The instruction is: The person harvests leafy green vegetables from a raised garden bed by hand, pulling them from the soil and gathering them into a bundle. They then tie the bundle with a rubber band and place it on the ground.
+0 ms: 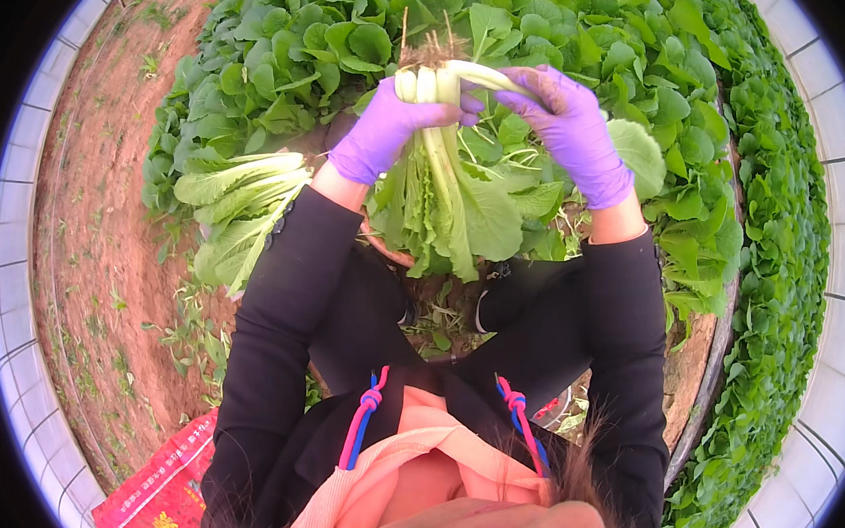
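Note:
In the head view my left hand (408, 120), in a purple glove, grips a bunch of leafy greens (462, 194) by its pale stalks. The bunch hangs root end up, with soil-covered roots (434, 51) above my fingers and leaves below. My right hand (562, 121), also gloved in purple, pinches one outer stalk (486, 74) that bends out to the right from the root end. Its leaf (637, 157) shows beyond my right wrist. Some of my left fingers are hidden behind the bunch.
Another bunch of greens (253, 205) lies at the left by my forearm. Dense leafy plants (312, 50) grow in front, with another planted strip (782, 247) at the right. Bare soil (101, 247) runs along the left. A red printed bag (168, 476) lies at the lower left.

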`<state>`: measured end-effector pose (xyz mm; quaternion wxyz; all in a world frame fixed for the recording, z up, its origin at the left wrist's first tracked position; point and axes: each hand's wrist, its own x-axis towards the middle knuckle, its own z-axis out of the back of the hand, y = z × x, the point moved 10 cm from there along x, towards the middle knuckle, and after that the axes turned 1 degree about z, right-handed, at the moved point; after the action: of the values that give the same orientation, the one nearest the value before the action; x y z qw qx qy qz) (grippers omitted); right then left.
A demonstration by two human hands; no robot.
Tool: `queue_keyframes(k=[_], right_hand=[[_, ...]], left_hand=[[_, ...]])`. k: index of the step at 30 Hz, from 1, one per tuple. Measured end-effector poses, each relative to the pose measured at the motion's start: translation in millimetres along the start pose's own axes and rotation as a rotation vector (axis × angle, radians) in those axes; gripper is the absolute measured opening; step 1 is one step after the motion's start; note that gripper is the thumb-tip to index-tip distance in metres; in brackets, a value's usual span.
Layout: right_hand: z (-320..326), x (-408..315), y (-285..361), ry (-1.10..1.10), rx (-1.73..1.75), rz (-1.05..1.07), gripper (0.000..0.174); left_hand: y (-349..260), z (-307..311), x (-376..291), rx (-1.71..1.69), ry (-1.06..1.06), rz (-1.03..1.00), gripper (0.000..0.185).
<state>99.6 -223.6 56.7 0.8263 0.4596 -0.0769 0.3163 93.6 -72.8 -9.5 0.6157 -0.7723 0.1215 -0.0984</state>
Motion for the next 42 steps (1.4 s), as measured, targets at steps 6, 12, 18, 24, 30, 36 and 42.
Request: queue_keyframes(k=[6, 12, 18, 24, 30, 36, 42], right_hand=[[20.8, -1.9, -32.7, 0.216, 0.107, -0.129, 0.023], [83.8, 3.8, -70.6, -0.418, 0.316, -0.519, 0.025], [-109.6, -38.9, -155.2, 0.581, -0.306, -0.333, 0.097], [-213.1, -113.0, -244.6, 0.839, -0.602, -0.140, 0.116], [-329.3, -227.1, -314.5, 1.254, -0.520, -0.312, 0.045], [-324.1, -244.3, -284.7, 1.404, -0.391, -0.345, 0.043], [-231.9, -96.5, -210.8, 0.958, -0.308, -0.142, 0.020]], left_hand=[[20.5, 7.8, 2.2, 0.365, -0.012, 0.075, 0.042], [-5.5, 82.3, -6.5, 0.551, -0.451, 0.004, 0.042], [-27.9, 97.0, -23.8, 0.594, -0.627, -0.085, 0.040], [-25.2, 90.0, -19.8, 0.490, -0.611, -0.082, 0.038], [-19.1, 91.6, -14.9, 0.432, -0.556, -0.016, 0.040], [-4.2, 105.8, -6.4, 0.436, -0.610, 0.084, 0.041], [1.1, 97.0, -8.0, 0.420, -0.561, 0.068, 0.041]])
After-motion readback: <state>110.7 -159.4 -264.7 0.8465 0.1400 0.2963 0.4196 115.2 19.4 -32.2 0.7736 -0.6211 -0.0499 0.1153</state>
